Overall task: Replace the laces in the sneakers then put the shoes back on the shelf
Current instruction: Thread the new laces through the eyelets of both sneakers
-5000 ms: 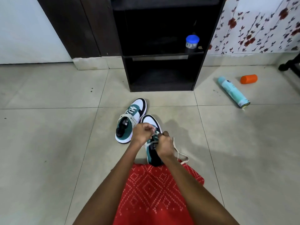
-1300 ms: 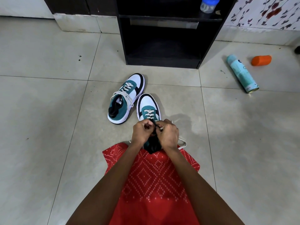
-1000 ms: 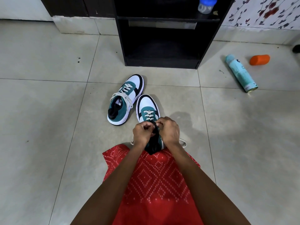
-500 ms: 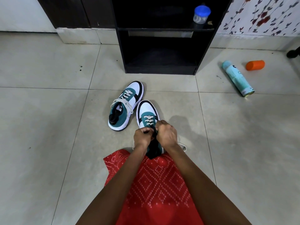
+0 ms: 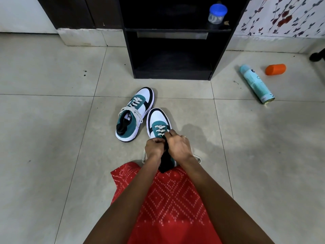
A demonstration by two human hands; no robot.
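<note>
Two white, teal and black sneakers stand on the tiled floor. The left sneaker (image 5: 134,114) is fully laced with cream laces and lies free, toe pointing away. The right sneaker (image 5: 158,123) sits just in front of my lap, laced over its lower eyelets. My left hand (image 5: 154,148) and my right hand (image 5: 178,145) meet over its tongue, each pinching the cream lace (image 5: 160,129) near the upper eyelets. Loose lace ends trail out on both sides of the heel. The black shelf unit (image 5: 173,55) stands beyond, its bottom compartment dark and open.
A blue-lidded jar (image 5: 217,14) stands on the shelf's upper board. To the right on the floor lie a pale teal spray can (image 5: 255,83) and an orange cap (image 5: 275,69). My red patterned garment (image 5: 167,199) covers my lap. Bare tiles stretch to the left.
Both hands have stayed on the right sneaker's lace, shifting slightly toward the upper eyelets. The camera view tilted up a little. The left sneaker has not moved.
</note>
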